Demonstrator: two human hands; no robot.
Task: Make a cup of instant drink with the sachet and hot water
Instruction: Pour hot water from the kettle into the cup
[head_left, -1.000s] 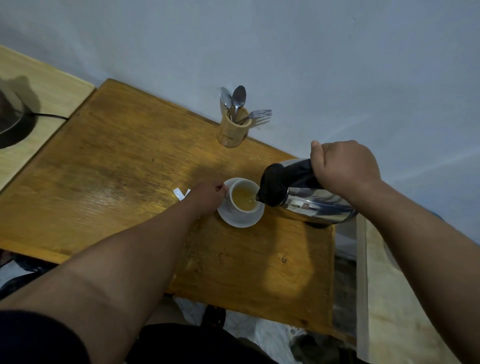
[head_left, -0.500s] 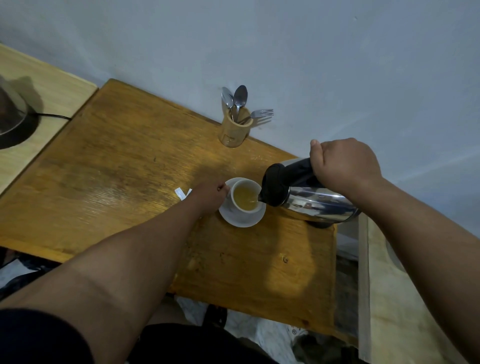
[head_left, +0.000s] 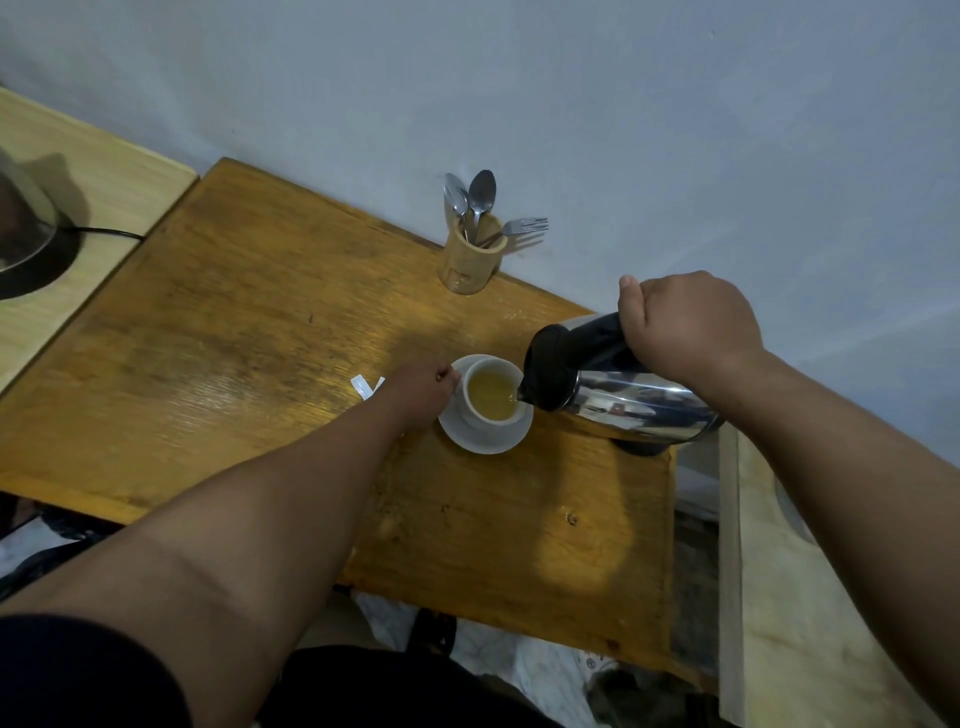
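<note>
One head-worn wide-angle camera looks steeply forward and down (horizon tilted), close above both forearms, the wooden table (head_left: 234, 332) spreading beyond the left hand (head_left: 418, 395).

One cup (head_left: 491, 396) sitting on one saucer (head_left: 480, 441), one kettle (head_left: 613, 387) tilting, two hands showing, one wooden holder (head_left: 469, 260) (upper centre) carrying two spoons (head_left: 480, 193), one fork (head_left: 522, 227), one white sachet scrap (head_left: 363, 387) lying.

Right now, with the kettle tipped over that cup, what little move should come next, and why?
Probably tip the steel kettle back upright to end the pour. The white cup already holds yellowish drink fairly near its rim, and the spout sits right over its edge. The right hand grips the kettle's handle; the left hand steadies the cup on its saucer. Stirring with a spoon could follow.
</note>
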